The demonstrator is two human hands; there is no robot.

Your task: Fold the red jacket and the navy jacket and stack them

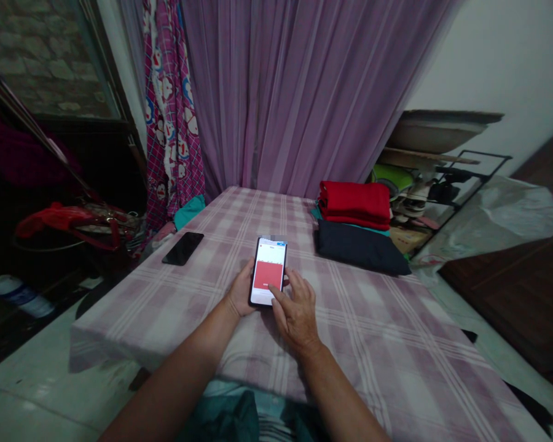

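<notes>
A lit smartphone (269, 274) is held upright-facing above the table, its screen white at the top with a large red block below. My left hand (242, 291) is closed round the phone's left side, most of its fingers hidden behind it. With its index finger stretched out, my right hand (299, 313) reaches the lower part of the screen. Its other fingers are apart near the phone's right edge, and I cannot tell whether they touch it. To the left, a second phone (183, 248) lies flat on the table, its screen dark.
A checked purple-and-white cloth covers the table (364, 325). At right lie a dark folded cloth (359, 247) and a red folded cloth (356, 201). Purple curtains (281, 92) hang behind. A loaded rack (442, 178) stands beyond the right edge, and a spray can (21, 296) lies at left.
</notes>
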